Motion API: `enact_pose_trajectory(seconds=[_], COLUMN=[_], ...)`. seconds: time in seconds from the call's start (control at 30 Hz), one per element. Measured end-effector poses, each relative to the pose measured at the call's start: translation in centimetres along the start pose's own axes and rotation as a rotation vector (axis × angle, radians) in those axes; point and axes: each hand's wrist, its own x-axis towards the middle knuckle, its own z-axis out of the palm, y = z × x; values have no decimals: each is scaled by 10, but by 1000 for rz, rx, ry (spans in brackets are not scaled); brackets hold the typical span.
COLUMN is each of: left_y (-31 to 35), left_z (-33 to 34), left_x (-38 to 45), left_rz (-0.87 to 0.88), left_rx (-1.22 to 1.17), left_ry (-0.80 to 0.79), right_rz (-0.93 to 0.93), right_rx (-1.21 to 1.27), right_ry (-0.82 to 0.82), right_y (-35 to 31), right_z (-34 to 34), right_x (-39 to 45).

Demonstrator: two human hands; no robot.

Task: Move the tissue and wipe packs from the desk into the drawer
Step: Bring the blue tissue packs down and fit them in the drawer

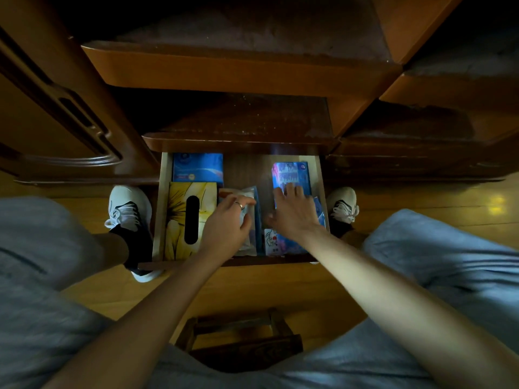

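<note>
Now left hand pinches a clear pack in the drawer; right hand lies flat, fingers spread, on a blue pack. Risk: packs ride up w/ crowding, drawer jams

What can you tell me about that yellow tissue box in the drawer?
The yellow tissue box is a cardboard-looking carton printed with a yellow flower on dark lines, with a dark oval slot on top; no tissue shows. It lies flat at the open drawer's left side, a blue pack behind it. The left hand reaches beside its right edge.
</note>
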Motion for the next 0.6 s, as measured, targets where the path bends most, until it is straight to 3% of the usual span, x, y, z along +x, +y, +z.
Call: enact_pose_trajectory(seconds=[0.2,0.37,0.6], left_y=[-2,-3,-4], left_z=[-5,-2,-3], left_x=[0,-1,-2], left_rz=[-38,-48,-48], left_rx=[-24,-38,-38], left_ry=[3,-41,-50], right_rz=[131,53,143], right_rx=[-81,-215,283], right_ry=[-115,-150,-232], right_y=[16,28,30], right_z=[22,28,30], right_x=[-10,-9,-8])
